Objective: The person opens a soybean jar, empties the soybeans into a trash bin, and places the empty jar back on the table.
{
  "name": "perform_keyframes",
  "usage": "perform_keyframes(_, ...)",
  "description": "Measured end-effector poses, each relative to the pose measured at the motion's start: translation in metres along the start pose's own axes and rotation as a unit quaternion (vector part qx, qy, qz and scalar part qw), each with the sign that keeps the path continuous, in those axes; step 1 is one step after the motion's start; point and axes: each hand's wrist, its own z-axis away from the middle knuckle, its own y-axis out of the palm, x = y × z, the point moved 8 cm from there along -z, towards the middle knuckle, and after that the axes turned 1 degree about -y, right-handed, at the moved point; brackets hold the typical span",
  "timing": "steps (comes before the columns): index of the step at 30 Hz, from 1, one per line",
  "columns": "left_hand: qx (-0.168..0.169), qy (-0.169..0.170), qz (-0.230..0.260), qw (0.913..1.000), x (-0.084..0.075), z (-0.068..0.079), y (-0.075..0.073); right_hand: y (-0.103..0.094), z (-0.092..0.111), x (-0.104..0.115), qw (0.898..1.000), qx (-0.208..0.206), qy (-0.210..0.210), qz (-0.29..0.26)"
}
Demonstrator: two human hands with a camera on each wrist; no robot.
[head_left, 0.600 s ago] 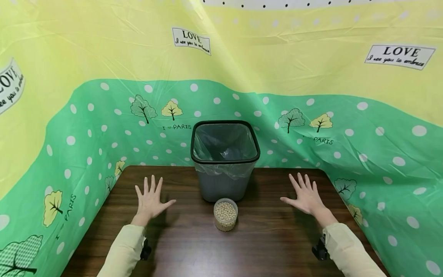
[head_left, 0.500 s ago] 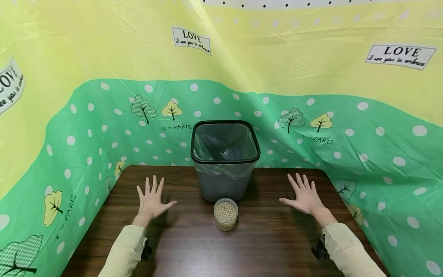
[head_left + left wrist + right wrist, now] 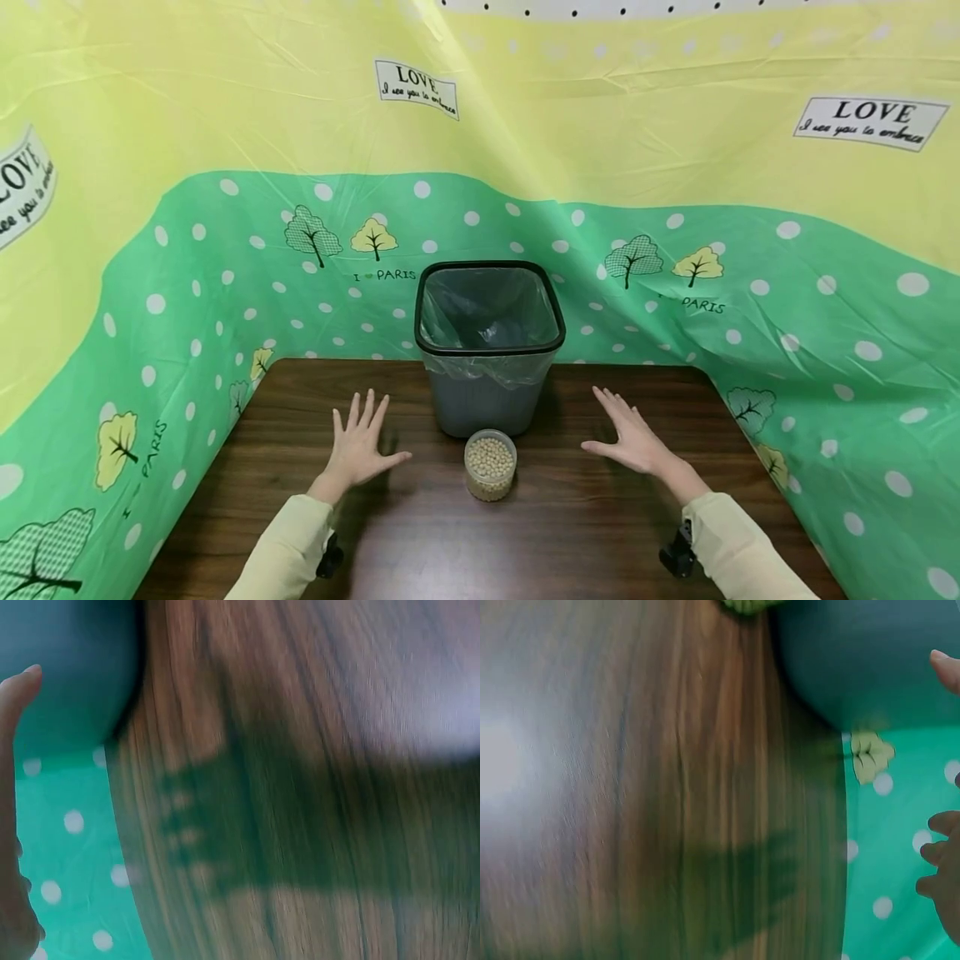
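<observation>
A clear round tub [image 3: 490,487] filled with pale, round, bean-like pieces stands on the dark wooden table [image 3: 487,550], close in front of a grey trash bin [image 3: 487,400]. To the tub's left, my left hand [image 3: 357,450] hovers with fingers spread and thumb pointing inward, holding nothing. My right hand [image 3: 637,442] is on the other side, fingers extended and thumb apart, also holding nothing. Neither hand touches the tub or the bin. In the left wrist view only part of the left hand [image 3: 11,825] shows at the edge, above its shadow on the table.
The bin has a black rim [image 3: 491,350] and a clear plastic liner [image 3: 487,371]. A green and yellow patterned curtain [image 3: 480,142] hangs behind the table and along both sides. Each wrist carries a small black device [image 3: 330,557].
Both hands have moved inward toward the tub, the left to the right and the right to the left. The right hand has turned and its fingers are closer together. Tub and bin stay put.
</observation>
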Motion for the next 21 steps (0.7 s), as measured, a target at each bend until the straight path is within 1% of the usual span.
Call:
perform_keyframes(6,-0.001,0.033,0.058,0.9978,-0.028,0.001,0.004,0.014,0.0,0.02,0.998,-0.01,-0.022,-0.06)
perform_keyframes(10,0.001,0.047,0.078,0.9959,-0.042,0.001,0.009,0.022,-0.001,0.029,0.996,-0.017,-0.02,-0.088)
perform_keyframes(12,0.004,0.056,0.083,0.995,-0.049,0.001,0.012,0.026,-0.001,0.034,0.993,-0.022,-0.02,-0.115)
perform_keyframes(14,0.012,0.064,0.093,0.9936,-0.055,0.0,0.016,0.029,0.0,0.044,0.988,-0.022,-0.017,-0.149)
perform_keyframes(16,0.019,0.072,0.105,0.9916,-0.063,-0.001,0.019,0.03,0.001,0.058,0.981,-0.018,-0.011,-0.194)
perform_keyframes(19,0.028,0.083,0.133,0.9872,-0.074,-0.003,0.024,0.045,0.0,0.064,0.97,-0.006,-0.001,-0.244)
perform_keyframes(20,0.03,0.086,0.141,0.9858,-0.078,-0.003,0.025,0.051,-0.001,0.065,0.966,0.002,0.006,-0.258)
perform_keyframes(21,0.033,0.089,0.15,0.9841,-0.082,-0.004,0.026,0.059,-0.002,0.063,0.964,0.005,0.003,-0.267)
